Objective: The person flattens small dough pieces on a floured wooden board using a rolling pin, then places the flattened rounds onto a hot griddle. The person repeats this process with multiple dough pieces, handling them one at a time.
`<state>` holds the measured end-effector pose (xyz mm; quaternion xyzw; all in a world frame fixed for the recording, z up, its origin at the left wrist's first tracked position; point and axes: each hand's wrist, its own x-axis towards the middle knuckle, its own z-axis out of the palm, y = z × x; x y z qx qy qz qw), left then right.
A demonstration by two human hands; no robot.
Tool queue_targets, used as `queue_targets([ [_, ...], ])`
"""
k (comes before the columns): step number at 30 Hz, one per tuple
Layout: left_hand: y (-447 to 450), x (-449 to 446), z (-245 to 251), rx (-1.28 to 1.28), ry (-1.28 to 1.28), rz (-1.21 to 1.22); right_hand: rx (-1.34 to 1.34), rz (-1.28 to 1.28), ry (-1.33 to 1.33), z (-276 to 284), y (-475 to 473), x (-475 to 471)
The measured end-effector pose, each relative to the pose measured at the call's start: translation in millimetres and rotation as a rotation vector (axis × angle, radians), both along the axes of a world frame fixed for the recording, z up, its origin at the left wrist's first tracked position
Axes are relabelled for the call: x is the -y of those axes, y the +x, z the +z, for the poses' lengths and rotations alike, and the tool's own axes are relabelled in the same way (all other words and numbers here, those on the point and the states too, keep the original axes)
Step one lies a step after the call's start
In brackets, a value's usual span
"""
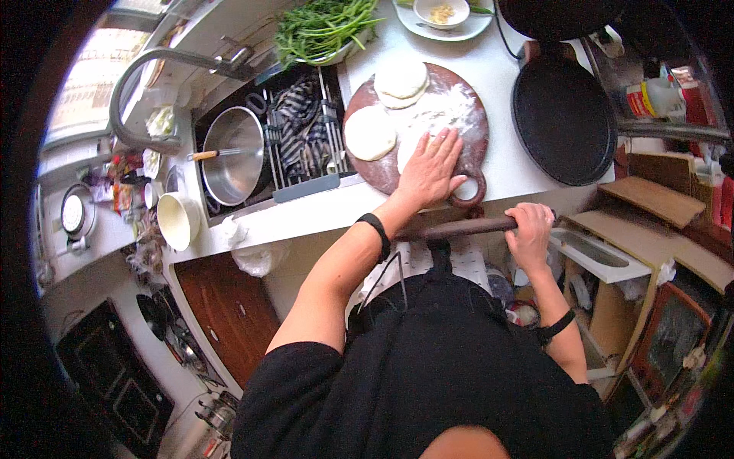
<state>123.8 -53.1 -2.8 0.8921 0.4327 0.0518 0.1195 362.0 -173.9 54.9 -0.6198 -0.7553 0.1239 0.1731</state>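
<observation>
My left hand [434, 167] lies flat, palm down, partly over a dough round [406, 150] on a round wooden board [385, 177] dusted with flour. The board has a ring handle at its near edge. A flat dough disc [370, 133] rests at the board's left, and stacked dough discs [401, 80] sit at its far side. My right hand [530, 229] grips one end of a dark wooden rolling pin [470, 228], held in front of the counter's near edge. The pin's other end passes behind my left forearm.
A black round pan [563, 120] stands right of the board. Left is a sink with a steel pot [234, 156], a striped cloth [298, 123] and a curved faucet [123, 92]. Leafy greens [327, 28] and a plate [459, 30] with a small bowl [441, 11] stand at the back.
</observation>
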Motion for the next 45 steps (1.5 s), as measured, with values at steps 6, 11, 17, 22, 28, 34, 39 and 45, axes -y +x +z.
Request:
queue_targets([
  [6, -14.5, -2.5, 4.6, 0.235, -0.081, 0.040, 0.028, -0.022, -0.031, 0.9, 3.7, 6.2],
  [11, -18.1, 3.4, 14.6, 0.183, -0.083, 0.000, 0.024, -0.044, -0.043, 1.9, 3.9, 6.3],
  [17, -15.9, -5.1, 23.5, 0.956, -0.204, 0.409, 0.016, -0.085, -0.086, -0.2, 6.3, 8.4],
  [22, -64.3, -15.4, 13.7, 0.942, -0.132, 0.858, -0.049, -0.155, -0.131, -12.0, 15.8, 16.1],
  [28, -87.2, 0.9, 12.6, 0.645, -0.275, 0.894, -0.602, -0.379, -0.457, -22.6, 5.4, 19.1],
  [34, -50.8, 11.1, 28.0, 0.269, -0.174, 0.768, -0.574, -0.513, -0.295, -43.1, -23.6, -34.1],
  [39, -48.7, 7.3, 30.7, 0.228, -0.406, 0.749, -0.404, -0.480, -0.221, -57.2, -22.2, -66.5],
  [45, -44.0, 11.5, 6.9, 0.835, -0.578, 0.851, -0.408, -0.447, -0.218, -64.5, -16.4, -89.6],
])
